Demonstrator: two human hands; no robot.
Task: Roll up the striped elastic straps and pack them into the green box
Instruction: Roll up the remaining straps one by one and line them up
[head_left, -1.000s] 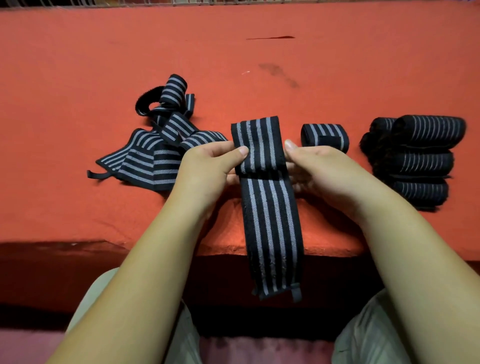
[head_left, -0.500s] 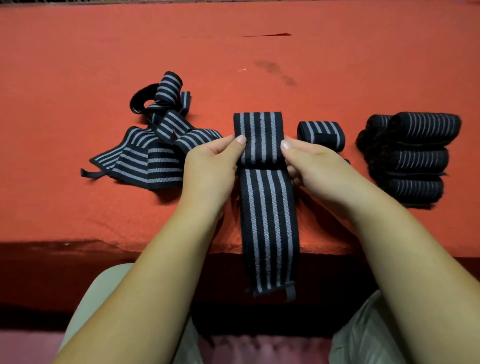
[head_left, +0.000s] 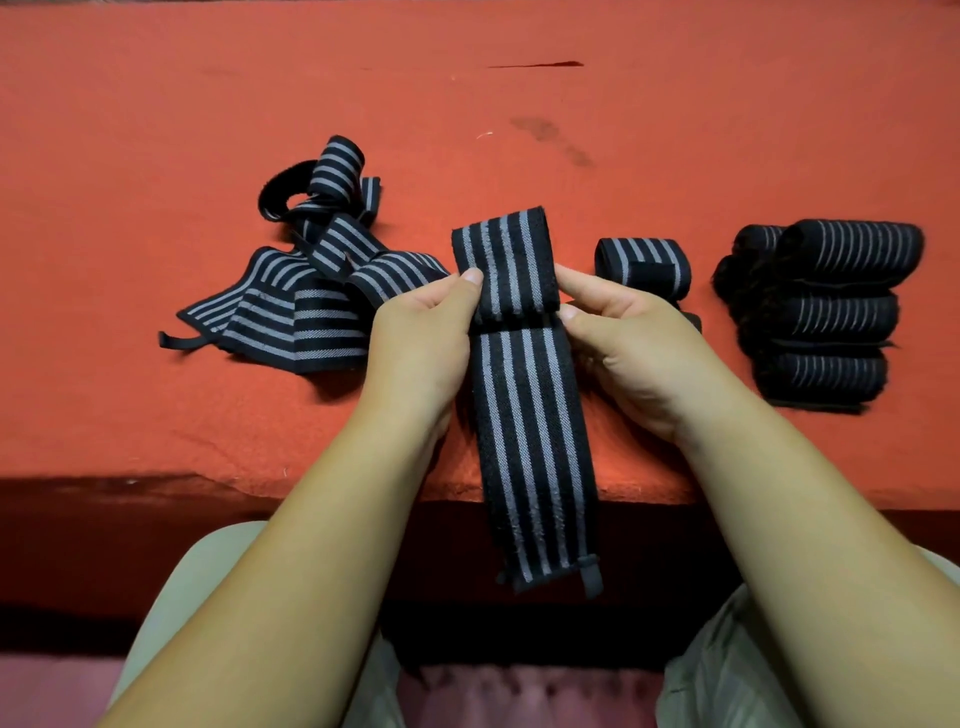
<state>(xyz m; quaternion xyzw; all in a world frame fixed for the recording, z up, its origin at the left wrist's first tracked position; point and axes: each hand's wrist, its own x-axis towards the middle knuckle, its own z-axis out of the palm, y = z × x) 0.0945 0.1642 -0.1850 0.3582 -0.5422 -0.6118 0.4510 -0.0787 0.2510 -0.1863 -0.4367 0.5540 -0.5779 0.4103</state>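
Striped strap (head_left: 524, 415) lies lengthwise over the near edge of the red table (head_left: 156, 78), its top end turned over on itself and its tail hanging off toward the person's lap. The left hand (head_left: 421, 343) pinches the turned-over end at its left edge, thumb on top; the right hand (head_left: 634, 348) pinches its right edge between thumb and forefinger. Holding both edges, I judge, keeps the first turn square so the roll winds tight. Left of this strap lies a heap of unrolled straps (head_left: 301, 306). Just right of it sits one finished roll (head_left: 644, 262), and farther right a stack of finished rolls (head_left: 826, 312), probably to keep done and undone apart. No green box shows. Against a second ago both hands keep their hold, but the turned-over end now shows a clear lower edge across the strap, and the right thumb sits lower, at that edge
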